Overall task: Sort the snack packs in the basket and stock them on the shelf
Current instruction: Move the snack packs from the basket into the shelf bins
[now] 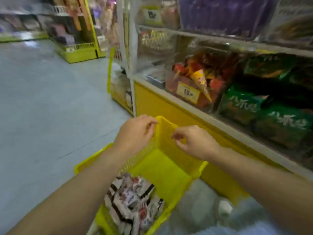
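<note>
Yellow plastic mesh meets the fingertips of the left hand [135, 131], which curl onto the far rim of the basket [160, 168] and seem to pinch it, likely to steady the basket or pull it into place; the right hand [194, 141] hovers just inside the same far wall, thumb and fingers curled toward each other, and blur hides whether it grasps the mesh or nothing at all; both forearms reach over the basket from its near side; the snack packs [132, 206], white with dark and red print, lie heaped in the near end, leaving the far floor bare; the basket sits low, just beside the yellow base of the shelf [211, 117], probably so packs can go straight across; above, clear bins hold red and orange packs [199, 77] behind a yellow price label [188, 93], with green packs [245, 106] alongside; pale grey floor [42, 99] stretches away left.
</note>
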